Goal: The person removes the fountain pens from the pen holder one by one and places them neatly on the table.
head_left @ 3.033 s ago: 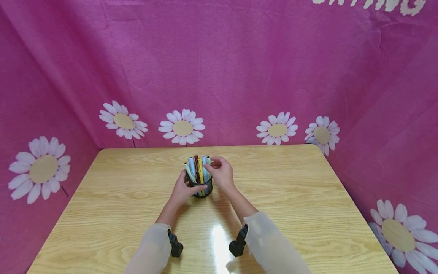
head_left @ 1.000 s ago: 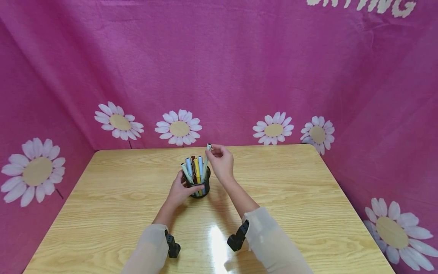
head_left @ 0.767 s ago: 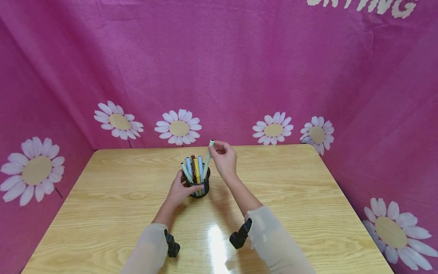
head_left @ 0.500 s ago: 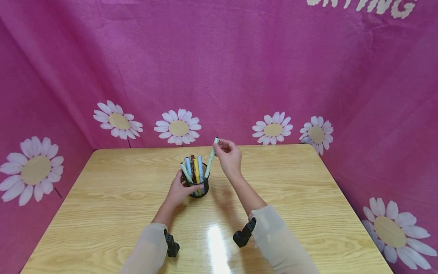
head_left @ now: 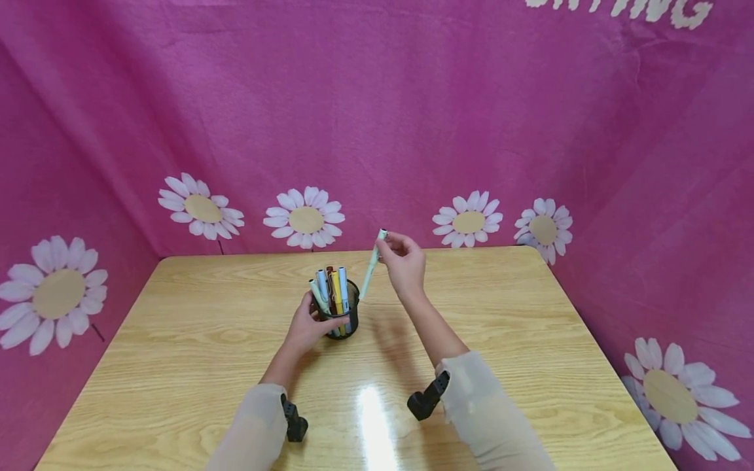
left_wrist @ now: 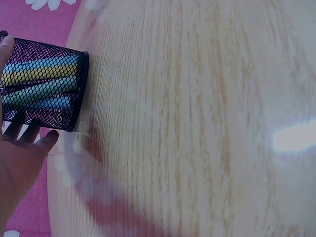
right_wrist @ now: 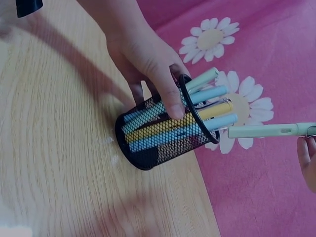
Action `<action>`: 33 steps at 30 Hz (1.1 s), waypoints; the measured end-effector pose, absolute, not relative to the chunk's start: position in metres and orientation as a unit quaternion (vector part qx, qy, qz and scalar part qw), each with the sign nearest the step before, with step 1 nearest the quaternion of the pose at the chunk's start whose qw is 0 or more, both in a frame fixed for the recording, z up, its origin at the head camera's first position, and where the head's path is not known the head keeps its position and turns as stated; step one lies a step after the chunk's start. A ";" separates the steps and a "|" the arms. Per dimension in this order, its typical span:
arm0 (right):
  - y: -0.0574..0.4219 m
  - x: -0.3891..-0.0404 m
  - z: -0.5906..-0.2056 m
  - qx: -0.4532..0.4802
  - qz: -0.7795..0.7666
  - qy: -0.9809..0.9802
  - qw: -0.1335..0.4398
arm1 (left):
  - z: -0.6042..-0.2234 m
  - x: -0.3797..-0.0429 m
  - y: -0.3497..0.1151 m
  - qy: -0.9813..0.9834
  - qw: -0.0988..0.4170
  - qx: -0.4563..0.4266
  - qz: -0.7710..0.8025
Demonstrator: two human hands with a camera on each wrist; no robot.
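Right hand pinches a green pen between thumb and fingertips, its lower end just beside a mesh cup's rim.
Left of it, the left hand curls thumb and fingers round the cup, gripping it on the table; other pens, one yellow, stand inside, just beyond that hand's thumb.
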State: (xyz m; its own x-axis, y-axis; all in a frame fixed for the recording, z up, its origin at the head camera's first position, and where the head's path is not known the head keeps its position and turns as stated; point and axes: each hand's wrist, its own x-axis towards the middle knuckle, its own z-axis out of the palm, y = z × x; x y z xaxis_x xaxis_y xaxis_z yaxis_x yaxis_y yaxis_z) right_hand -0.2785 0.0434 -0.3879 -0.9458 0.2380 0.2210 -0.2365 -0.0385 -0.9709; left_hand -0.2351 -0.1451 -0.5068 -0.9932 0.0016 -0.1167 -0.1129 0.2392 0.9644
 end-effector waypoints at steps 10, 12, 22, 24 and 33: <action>0.058 -0.280 -0.390 -0.006 0.713 -0.683 0.159 | -0.507 -0.235 -0.146 0.786 0.046 -0.033 0.616; 0.061 -0.281 -0.393 -0.010 0.710 -0.686 0.156 | -0.507 -0.234 -0.146 0.786 0.044 -0.032 0.616; 0.071 -0.281 -0.405 -0.023 0.693 -0.709 0.133 | -0.506 -0.231 -0.145 0.785 0.048 -0.035 0.616; 0.073 -0.282 -0.409 -0.025 0.688 -0.714 0.128 | -0.506 -0.231 -0.145 0.784 0.049 -0.037 0.618; 0.083 -0.281 -0.424 -0.035 0.674 -0.730 0.104 | -0.506 -0.232 -0.144 0.783 0.049 -0.031 0.620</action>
State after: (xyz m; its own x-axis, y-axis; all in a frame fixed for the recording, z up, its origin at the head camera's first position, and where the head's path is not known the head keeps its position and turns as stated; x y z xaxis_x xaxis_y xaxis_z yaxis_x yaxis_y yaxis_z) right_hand -0.2811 0.0828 -0.4239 -0.9759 0.1915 0.1044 -0.0889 0.0880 -0.9921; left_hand -0.2318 -0.1439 -0.5056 -0.9934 0.0124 -0.1142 -0.1083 0.2295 0.9673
